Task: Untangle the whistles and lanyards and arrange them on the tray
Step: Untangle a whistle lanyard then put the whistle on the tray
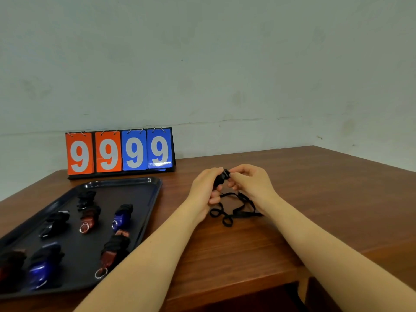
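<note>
Both hands meet above the middle of the wooden table [304, 199]. My left hand [203, 190] grips a black whistle [220, 180], and my right hand [252, 183] pinches its far end where the lanyard joins. The black lanyard [234, 210] hangs from the whistle and lies in loose loops on the table below my hands. To the left lies a black tray [144, 199] with several whistles on it, each wrapped in its black lanyard: a blue one [121, 217], a red one [90, 218], a black one [55, 224] and others.
A flip scoreboard [120, 152] showing 9 9 9 9 in orange and blue stands behind the tray against the pale wall. The table's right edge runs diagonally at the right, and its front edge lies just below my forearms.
</note>
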